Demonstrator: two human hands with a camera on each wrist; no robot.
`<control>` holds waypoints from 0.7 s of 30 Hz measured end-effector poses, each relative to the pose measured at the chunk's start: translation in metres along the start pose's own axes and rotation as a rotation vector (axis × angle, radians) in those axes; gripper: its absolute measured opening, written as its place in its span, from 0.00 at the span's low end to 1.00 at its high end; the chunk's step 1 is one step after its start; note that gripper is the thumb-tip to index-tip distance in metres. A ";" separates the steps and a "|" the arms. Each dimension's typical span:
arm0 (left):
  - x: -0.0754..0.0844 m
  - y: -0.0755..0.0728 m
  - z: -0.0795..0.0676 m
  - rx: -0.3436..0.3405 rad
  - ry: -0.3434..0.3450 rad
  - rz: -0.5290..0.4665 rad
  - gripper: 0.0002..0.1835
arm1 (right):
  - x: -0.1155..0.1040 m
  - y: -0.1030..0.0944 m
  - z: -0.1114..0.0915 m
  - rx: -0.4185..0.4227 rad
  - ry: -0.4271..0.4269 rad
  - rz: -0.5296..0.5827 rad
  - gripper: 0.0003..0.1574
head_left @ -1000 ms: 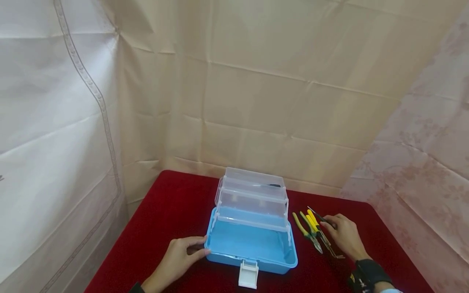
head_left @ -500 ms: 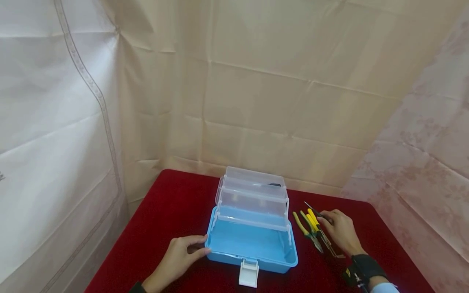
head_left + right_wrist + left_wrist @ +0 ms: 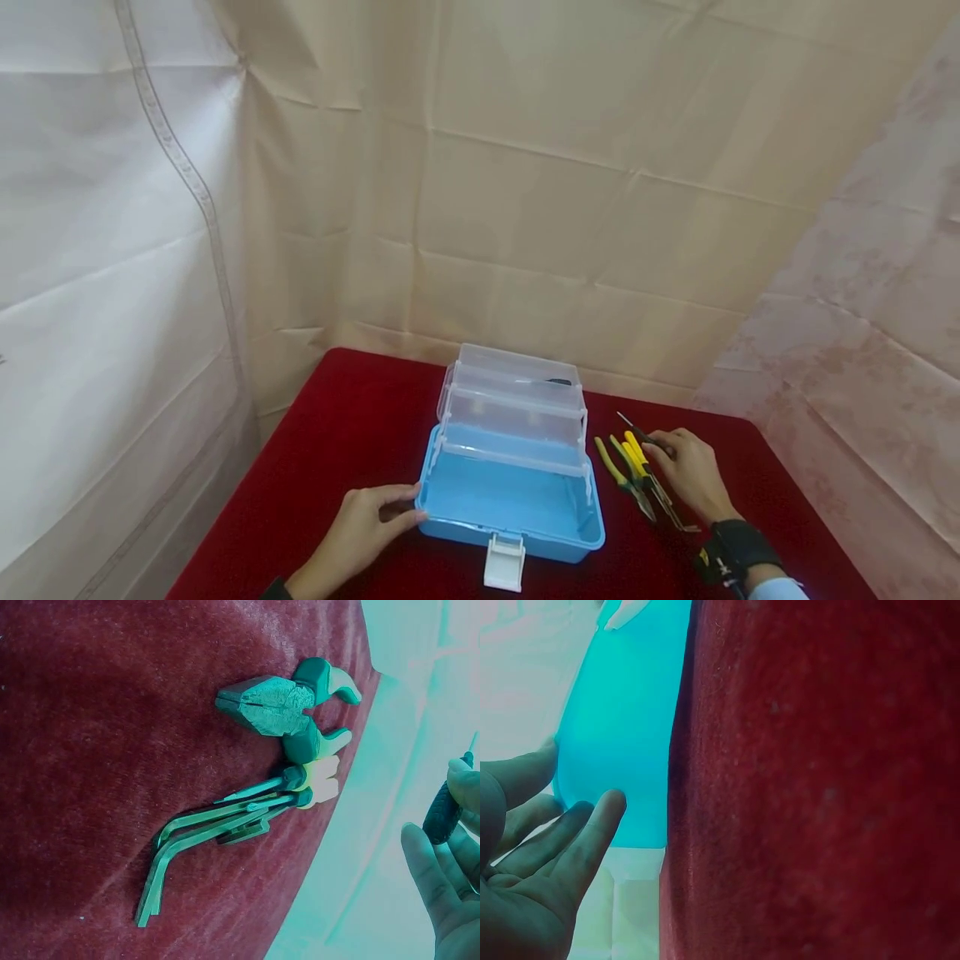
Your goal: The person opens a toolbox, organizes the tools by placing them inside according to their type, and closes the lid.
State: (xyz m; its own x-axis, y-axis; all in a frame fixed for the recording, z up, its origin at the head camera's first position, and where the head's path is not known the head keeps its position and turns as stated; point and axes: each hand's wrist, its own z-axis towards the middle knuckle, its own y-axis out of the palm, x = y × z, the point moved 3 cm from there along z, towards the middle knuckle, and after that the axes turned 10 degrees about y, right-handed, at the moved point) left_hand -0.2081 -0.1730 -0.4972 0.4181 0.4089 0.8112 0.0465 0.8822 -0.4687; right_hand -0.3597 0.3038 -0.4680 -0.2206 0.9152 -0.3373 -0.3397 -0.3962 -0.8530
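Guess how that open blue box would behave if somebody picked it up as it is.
The blue box is probably light for its size, since its walls look like thin plastic. Its clear upper tiers rise toward the back, so they might swing or unbalance it when lifted. The white latch hangs open in front and may flap.

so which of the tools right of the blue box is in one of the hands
The dark-handled tool, held in the right hand; the pliers, yellow-handled tools and bent metal rods all lie on the red cloth.
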 end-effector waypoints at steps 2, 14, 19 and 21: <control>0.000 -0.001 0.000 0.002 0.003 -0.001 0.26 | -0.001 0.000 0.000 0.013 0.001 0.005 0.12; -0.001 0.000 -0.001 -0.011 -0.034 0.021 0.27 | -0.006 0.000 0.002 0.015 0.015 0.029 0.12; 0.000 0.000 -0.001 -0.010 -0.028 0.005 0.26 | -0.007 0.000 0.003 0.027 0.012 0.031 0.13; 0.001 -0.001 0.000 -0.008 -0.027 0.005 0.26 | -0.008 0.000 0.003 0.030 0.014 0.035 0.14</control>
State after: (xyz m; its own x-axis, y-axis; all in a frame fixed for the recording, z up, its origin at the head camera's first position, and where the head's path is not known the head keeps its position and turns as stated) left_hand -0.2078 -0.1733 -0.4964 0.3940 0.4192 0.8180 0.0518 0.8784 -0.4751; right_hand -0.3607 0.2963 -0.4635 -0.2205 0.9015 -0.3724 -0.3595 -0.4301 -0.8281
